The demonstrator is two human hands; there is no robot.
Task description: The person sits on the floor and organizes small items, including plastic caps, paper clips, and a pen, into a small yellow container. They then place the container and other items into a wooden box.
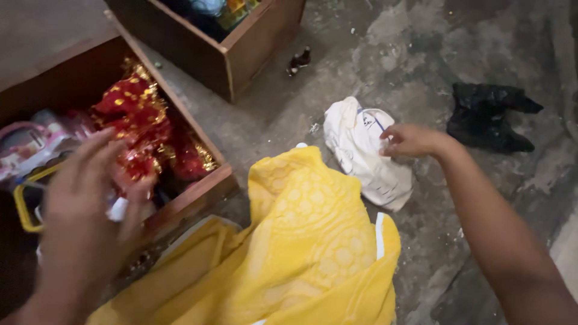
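Now | right hand (411,141) pinches top of white bag (365,151) on concrete floor (385,54) | left hand (90,198), fingers spread, holds nothing, hovers over wooden drawer (192,195) beside red-gold tinsel cloth (141,120) | yellow fabric (301,241) between hands | black bundle (489,115) beyond right hand

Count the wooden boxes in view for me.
2. One wooden box sits at the left, under the left hand, holding red and gold cloth. The other is at the top, partly cut off; more may lie outside the picture.
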